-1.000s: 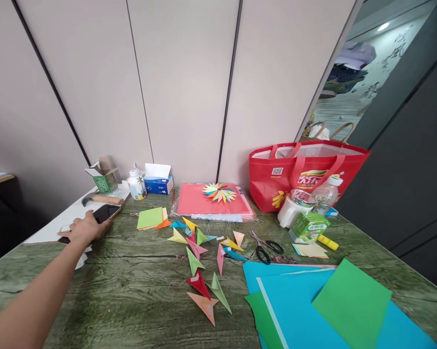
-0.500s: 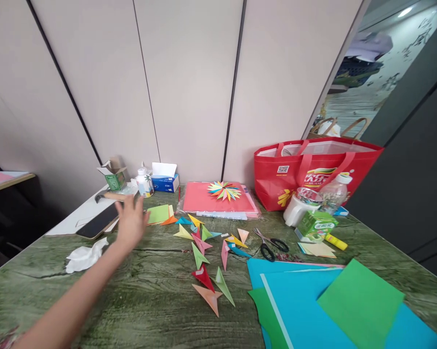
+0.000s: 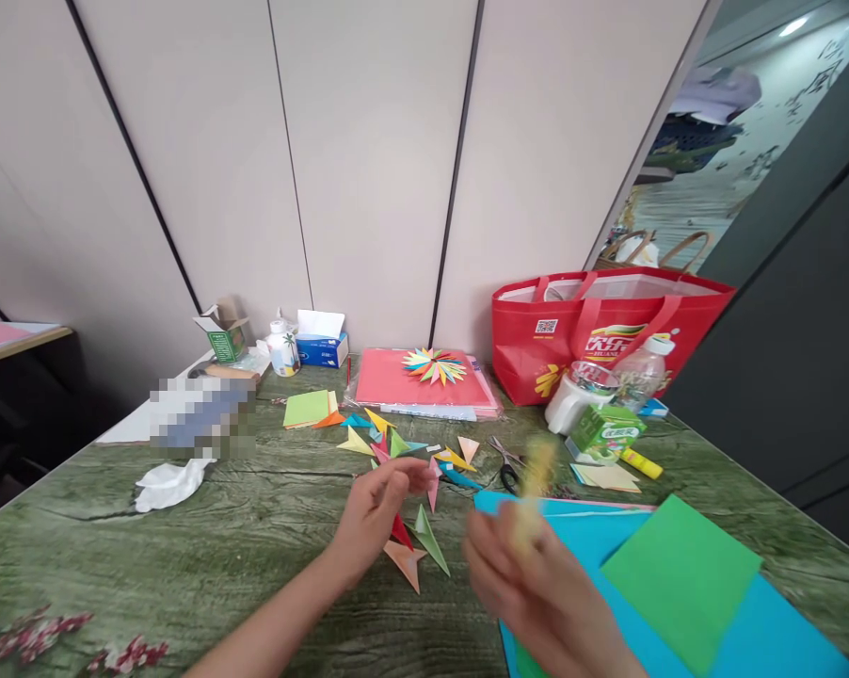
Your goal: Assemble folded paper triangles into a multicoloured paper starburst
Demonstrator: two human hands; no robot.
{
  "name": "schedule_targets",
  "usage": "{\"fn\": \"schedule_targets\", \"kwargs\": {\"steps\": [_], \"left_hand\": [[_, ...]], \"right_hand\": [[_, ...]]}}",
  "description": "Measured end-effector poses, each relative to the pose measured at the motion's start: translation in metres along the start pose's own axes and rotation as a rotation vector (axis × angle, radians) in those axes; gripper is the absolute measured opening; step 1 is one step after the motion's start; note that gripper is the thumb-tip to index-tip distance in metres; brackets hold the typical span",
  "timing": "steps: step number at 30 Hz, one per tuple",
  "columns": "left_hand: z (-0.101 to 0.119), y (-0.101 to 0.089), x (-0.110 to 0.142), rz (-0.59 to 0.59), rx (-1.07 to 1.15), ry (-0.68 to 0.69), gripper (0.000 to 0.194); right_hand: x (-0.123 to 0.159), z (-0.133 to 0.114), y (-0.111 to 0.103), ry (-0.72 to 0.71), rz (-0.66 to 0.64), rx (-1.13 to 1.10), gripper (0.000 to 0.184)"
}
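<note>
My left hand [image 3: 378,513] hovers over the folded paper pieces, fingers loosely curved and thumb apart from the fingertips. I see nothing held in it. Its fingertips are nearest a pink folded piece [image 3: 434,492]; a red piece [image 3: 401,533], a green piece [image 3: 431,541] and a peach piece [image 3: 405,563] lie beside the wrist. To the right, my right hand [image 3: 530,574] is closed around a yellow stick-like object [image 3: 537,476], upright and smeared by motion, so its exact kind is unclear. This hand covers part of the blue sheets [image 3: 572,537].
Scissors [image 3: 505,461] lie behind my right hand. A yellow glue stick [image 3: 641,463], green box [image 3: 604,433], white mug [image 3: 569,405] and red bag [image 3: 523,348] stand right. A paper star wheel [image 3: 434,365] rests on red sheets [image 3: 382,377]. Crumpled tissue [image 3: 172,485] lies left.
My left hand has moved from the far left, near the phone, rightward to the folded pieces. My right hand has come into view with the yellow stick-like object in it.
</note>
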State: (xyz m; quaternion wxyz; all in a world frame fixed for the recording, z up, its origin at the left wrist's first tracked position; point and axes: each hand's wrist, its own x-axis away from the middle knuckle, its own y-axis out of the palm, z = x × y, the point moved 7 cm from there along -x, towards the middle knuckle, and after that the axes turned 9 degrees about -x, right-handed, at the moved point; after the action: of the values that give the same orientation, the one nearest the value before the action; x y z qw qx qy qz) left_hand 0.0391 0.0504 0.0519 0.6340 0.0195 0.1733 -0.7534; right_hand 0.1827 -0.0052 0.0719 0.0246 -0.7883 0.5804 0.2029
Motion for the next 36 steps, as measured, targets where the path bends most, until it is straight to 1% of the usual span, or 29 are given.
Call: {"fn": "schedule_targets", "kwargs": {"steps": [1, 2, 3, 4, 6, 8, 10, 13, 15, 18, 20, 22, 25, 27, 29, 32, 36], "left_hand": [[-0.001, 0.006, 0.001, -0.033, 0.11, -0.01, 0.054], [-0.001, 0.009, 0.0, -0.033, 0.186, -0.013, 0.058], [-0.004, 0.011, 0.0, -0.029, 0.235, -0.031, 0.06], [-0.008, 0.011, -0.001, -0.01, 0.259, -0.062, 0.059], [-0.02, 0.009, -0.003, 0.041, 0.274, -0.159, 0.048], [-0.032, 0.004, -0.003, 0.093, 0.269, -0.247, 0.034], [-0.043, 0.0, -0.002, 0.125, 0.266, -0.3, 0.028], [-0.057, -0.001, 0.0, 0.119, 0.289, -0.363, 0.028], [-0.063, 0.002, 0.001, 0.074, 0.318, -0.39, 0.028], [-0.065, 0.004, 0.0, 0.04, 0.338, -0.409, 0.029], [-0.063, -0.001, -0.001, 0.088, 0.304, -0.4, 0.027], [-0.062, -0.004, -0.001, 0.102, 0.27, -0.432, 0.028], [-0.057, -0.004, -0.003, 0.064, 0.281, -0.437, 0.028], [-0.055, -0.003, -0.003, 0.043, 0.273, -0.449, 0.028], [-0.055, -0.001, -0.003, 0.025, 0.267, -0.464, 0.029], [-0.056, 0.002, -0.002, -0.002, 0.276, -0.475, 0.03], [-0.059, 0.002, -0.002, -0.006, 0.279, -0.459, 0.03]], "right_hand": [[-0.017, 0.013, 0.003, 0.11, 0.005, -0.089, 0.03], [-0.03, 0.029, 0.006, 0.24, 0.018, -0.198, 0.029], [-0.041, 0.042, 0.009, 0.32, 0.028, -0.254, 0.029], [-0.049, 0.053, 0.011, 0.353, 0.033, -0.269, 0.031], [-0.059, 0.071, 0.012, 0.355, 0.02, -0.245, 0.032], [-0.06, 0.086, 0.012, 0.343, 0.008, -0.181, 0.033], [-0.058, 0.1, 0.01, 0.339, 0.024, -0.101, 0.033], [-0.053, 0.118, 0.008, 0.399, 0.064, -0.054, 0.033], [-0.051, 0.124, 0.005, 0.432, 0.104, -0.074, 0.034], [-0.051, 0.122, 0.001, 0.378, 0.14, -0.098, 0.038], [-0.052, 0.114, -0.002, 0.29, 0.136, -0.053, 0.035], [-0.052, 0.101, -0.007, 0.174, 0.149, 0.063, 0.025], [-0.053, 0.077, -0.011, -0.059, 0.162, 0.297, 0.009], [-0.052, 0.062, -0.01, -0.214, 0.147, 0.416, 0.01], [-0.051, 0.053, -0.008, -0.319, 0.134, 0.481, 0.012], [-0.051, 0.05, -0.006, -0.372, 0.112, 0.524, 0.013], [-0.052, 0.053, -0.003, -0.358, 0.076, 0.555, 0.01]]}}
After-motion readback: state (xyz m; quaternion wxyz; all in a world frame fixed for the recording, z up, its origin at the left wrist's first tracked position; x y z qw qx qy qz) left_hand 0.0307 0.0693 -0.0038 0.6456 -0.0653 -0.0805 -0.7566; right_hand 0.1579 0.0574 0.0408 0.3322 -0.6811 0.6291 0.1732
